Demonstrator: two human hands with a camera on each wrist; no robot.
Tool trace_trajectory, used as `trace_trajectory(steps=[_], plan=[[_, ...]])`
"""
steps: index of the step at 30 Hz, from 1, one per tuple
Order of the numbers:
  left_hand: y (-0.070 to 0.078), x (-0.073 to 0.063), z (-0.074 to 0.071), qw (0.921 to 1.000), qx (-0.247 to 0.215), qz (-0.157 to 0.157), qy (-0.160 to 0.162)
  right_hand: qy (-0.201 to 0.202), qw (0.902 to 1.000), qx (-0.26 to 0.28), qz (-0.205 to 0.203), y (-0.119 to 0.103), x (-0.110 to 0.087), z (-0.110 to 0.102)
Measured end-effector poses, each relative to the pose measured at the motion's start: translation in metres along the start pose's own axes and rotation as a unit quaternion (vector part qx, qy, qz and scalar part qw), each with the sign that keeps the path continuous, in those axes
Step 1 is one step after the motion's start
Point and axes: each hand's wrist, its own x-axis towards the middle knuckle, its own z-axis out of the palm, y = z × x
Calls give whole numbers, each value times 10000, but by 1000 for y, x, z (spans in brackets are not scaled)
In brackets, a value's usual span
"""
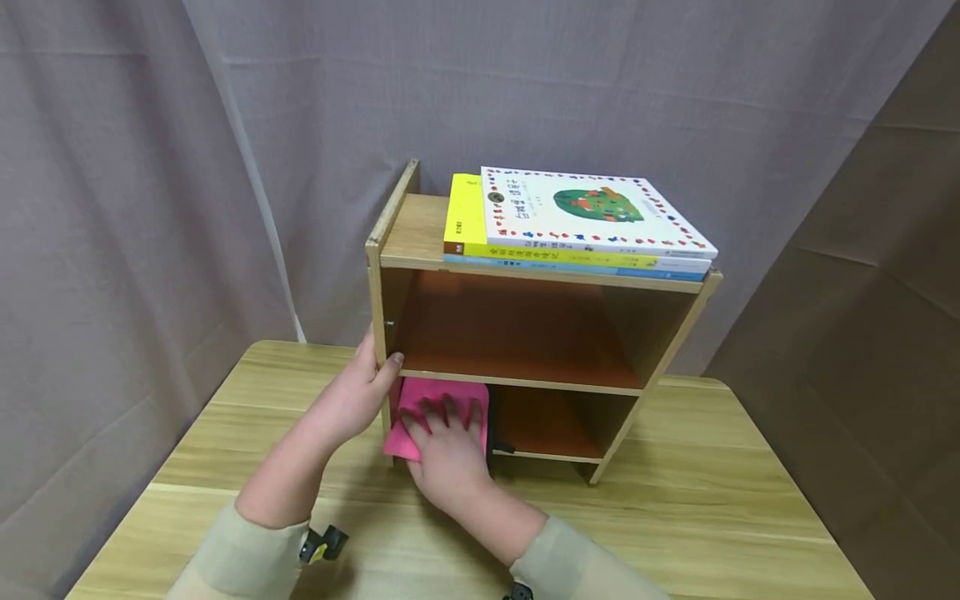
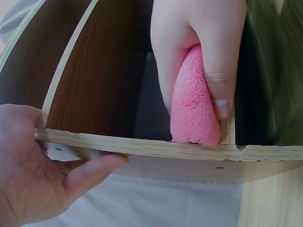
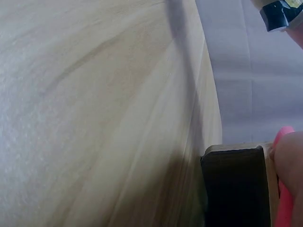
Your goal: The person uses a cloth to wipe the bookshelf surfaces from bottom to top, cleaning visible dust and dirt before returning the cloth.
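A small wooden shelf unit (image 1: 517, 382) stands on the table, tilted in the head view. My left hand (image 1: 356, 392) grips its left side panel (image 1: 379, 308), the thumb at the front edge and the other fingers behind on the outside. At the lower compartment, my right hand (image 1: 450, 458) holds a pink cloth (image 1: 442, 390) with its fingers spread over it. The left wrist view shows the fuzzy, folded cloth (image 2: 194, 104) between the right thumb and fingers, against the lower board near the side panel. A dark strip (image 1: 491, 417) shows along the cloth's right edge.
Several picture books lie stacked on the unit's top, a white book (image 1: 592, 208) uppermost over a yellow book (image 1: 465, 212). A grey curtain (image 1: 322, 125) hangs behind. The wood-grain table (image 1: 690, 475) extends on both sides, with a brown surface (image 1: 862, 333) at the right.
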Motion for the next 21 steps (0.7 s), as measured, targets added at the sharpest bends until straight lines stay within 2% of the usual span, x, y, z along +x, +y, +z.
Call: trace_trajectory(steps=[5,9,15,21], plan=[[0,-1,0,10000,-45,-8,-21,98,9995,279,148,4,1,-2],[2,-1,-1,10000,-51,13,-62,269,9942,949,436,9,4,-8],[3,-1,-2,9999,-17,77,-97,664,9684,2219,923,18,9,-13],[2,-1,-1,9999,-21,86,-116,1070,9394,2988,1295,23,14,-13]])
